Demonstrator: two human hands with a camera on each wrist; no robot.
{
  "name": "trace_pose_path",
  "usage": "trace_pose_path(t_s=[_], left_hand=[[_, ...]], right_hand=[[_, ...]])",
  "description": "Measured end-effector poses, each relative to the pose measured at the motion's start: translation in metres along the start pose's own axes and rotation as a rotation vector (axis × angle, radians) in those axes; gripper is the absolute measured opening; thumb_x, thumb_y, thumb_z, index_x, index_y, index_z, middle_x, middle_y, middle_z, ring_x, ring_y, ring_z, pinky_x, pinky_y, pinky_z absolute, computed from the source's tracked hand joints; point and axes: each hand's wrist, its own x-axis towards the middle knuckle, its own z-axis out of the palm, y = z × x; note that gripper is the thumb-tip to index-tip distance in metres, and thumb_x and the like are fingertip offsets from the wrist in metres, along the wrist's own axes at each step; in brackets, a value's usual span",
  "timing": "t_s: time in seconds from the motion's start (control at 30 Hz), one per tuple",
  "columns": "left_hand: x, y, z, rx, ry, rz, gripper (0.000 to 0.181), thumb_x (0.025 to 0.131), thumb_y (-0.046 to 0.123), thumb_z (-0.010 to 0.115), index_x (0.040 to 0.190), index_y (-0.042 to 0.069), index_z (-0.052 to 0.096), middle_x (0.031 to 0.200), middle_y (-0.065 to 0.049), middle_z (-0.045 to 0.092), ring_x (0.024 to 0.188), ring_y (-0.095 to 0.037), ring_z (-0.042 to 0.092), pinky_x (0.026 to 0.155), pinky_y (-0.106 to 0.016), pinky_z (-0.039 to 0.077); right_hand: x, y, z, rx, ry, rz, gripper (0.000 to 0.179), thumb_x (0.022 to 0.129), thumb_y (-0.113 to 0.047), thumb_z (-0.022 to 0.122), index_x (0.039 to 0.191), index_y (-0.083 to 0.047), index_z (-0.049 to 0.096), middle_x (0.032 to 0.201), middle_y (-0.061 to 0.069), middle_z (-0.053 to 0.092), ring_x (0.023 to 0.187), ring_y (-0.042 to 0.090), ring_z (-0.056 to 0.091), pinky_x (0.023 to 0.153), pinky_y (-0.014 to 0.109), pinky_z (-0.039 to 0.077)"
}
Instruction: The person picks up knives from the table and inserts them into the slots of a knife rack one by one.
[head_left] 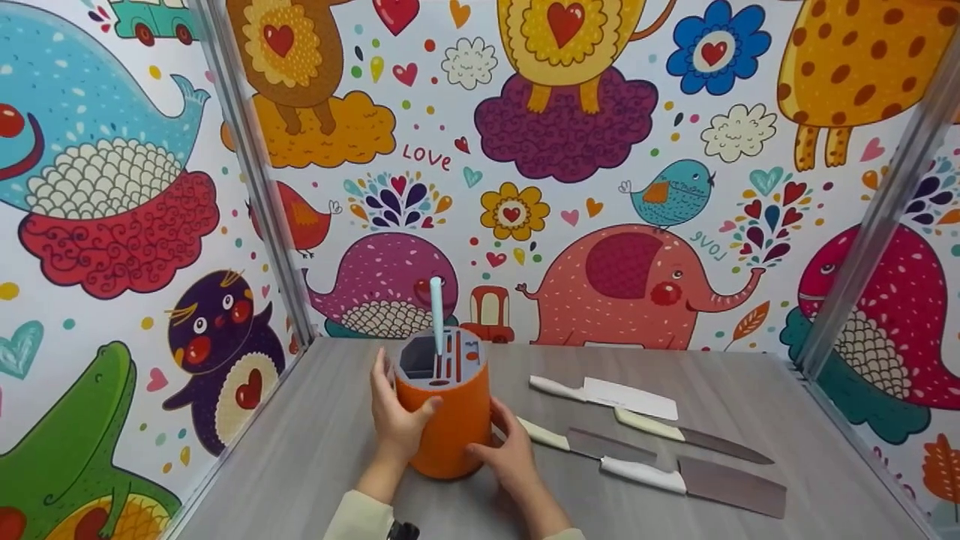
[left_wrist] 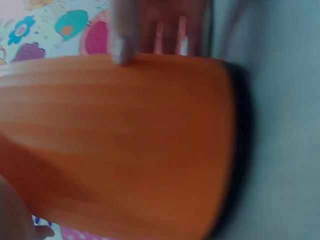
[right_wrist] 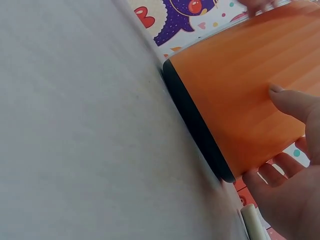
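Well, from the left: the left hand [head_left: 397, 420] has its grip clamped on one side of an orange knife holder [head_left: 451, 429], thumb on the front; if those fingers slide, the holder could twist loose. The holder itself is mid-tabletop [head_left: 300, 450], roughly upright between both hands, and whether its black base sits flat I can't tell. Poking up out of it is a pale blue handle [head_left: 437, 315]; tip the holder hard and that might slide out, since no hand steadies it.

Now the right hand [head_left: 514, 457], grip clamped on the opposite side, fingers bent round, thumb in front. Watch this spot! The nearest knife [head_left: 589, 442] has its handle end just beside those fingers, so a sideways sweep could spin the blade about.

Further right, a back cleaver [head_left: 611, 396], a pointed knife [head_left: 694, 437], then a front cleaver [head_left: 694, 480], all loose and crowded together. Nudge one and it may shove its neighbour; reach in carelessly and a finger could meet an edge instead of a handle.
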Motion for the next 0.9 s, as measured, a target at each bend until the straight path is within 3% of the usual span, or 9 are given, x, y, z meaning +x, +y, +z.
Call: trace_pose_path(t_s=[0.2, 0.4, 0.7, 0.8, 0.9], left_hand=[[-0.009, -0.032, -0.006, -0.057, -0.132, -0.108, 0.123, 0.080, 0.050, 0.091, 0.170, 0.014, 0.014, 0.173, -0.015, 0.032, 0.152, -0.033, 0.042, 0.127, -0.055, 0.035], [-0.012, -0.041, -0.009, -0.068, -0.242, -0.189, 0.120, 0.081, 0.038, 0.093, 0.170, 0.019, 0.014, 0.165, -0.007, 0.045, 0.140, -0.022, 0.053, 0.119, -0.031, 0.046], [-0.015, -0.039, -0.008, -0.033, -0.244, -0.244, 0.120, 0.076, 0.028, 0.097, 0.168, 0.023, 0.019, 0.161, -0.001, 0.050, 0.137, -0.018, 0.055, 0.115, -0.022, 0.045], [-0.014, -0.038, -0.009, -0.008, -0.235, -0.246, 0.121, 0.074, 0.028, 0.098, 0.167, 0.020, 0.020, 0.159, -0.003, 0.052, 0.135, -0.018, 0.056, 0.114, -0.023, 0.046], [-0.009, -0.038, -0.010, 0.018, -0.239, -0.235, 0.121, 0.075, 0.029, 0.097, 0.167, 0.018, 0.020, 0.159, -0.006, 0.052, 0.134, -0.019, 0.057, 0.118, -0.033, 0.048]], right_hand=[[-0.001, 0.001, -0.003, 0.014, -0.004, -0.041, 0.091, 0.083, -0.003, 0.089, 0.161, -0.004, 0.042, 0.163, 0.022, 0.047, 0.152, 0.043, 0.044, 0.124, 0.058, 0.039], [-0.005, 0.009, -0.008, 0.042, -0.044, -0.045, 0.091, 0.087, -0.019, 0.090, 0.161, -0.002, 0.041, 0.163, 0.023, 0.047, 0.151, 0.043, 0.045, 0.123, 0.056, 0.042], [-0.008, 0.012, -0.015, 0.001, -0.117, -0.031, 0.091, 0.089, -0.022, 0.088, 0.163, -0.004, 0.038, 0.165, 0.022, 0.045, 0.152, 0.043, 0.043, 0.124, 0.058, 0.040], [-0.005, 0.013, -0.023, -0.065, -0.175, -0.115, 0.092, 0.090, -0.015, 0.087, 0.164, 0.000, 0.034, 0.164, 0.026, 0.043, 0.152, 0.047, 0.042, 0.122, 0.062, 0.040], [0.000, 0.011, -0.035, -0.189, -0.197, -0.255, 0.085, 0.089, -0.007, 0.085, 0.160, 0.005, 0.039, 0.159, 0.031, 0.048, 0.146, 0.051, 0.047, 0.117, 0.064, 0.045]])
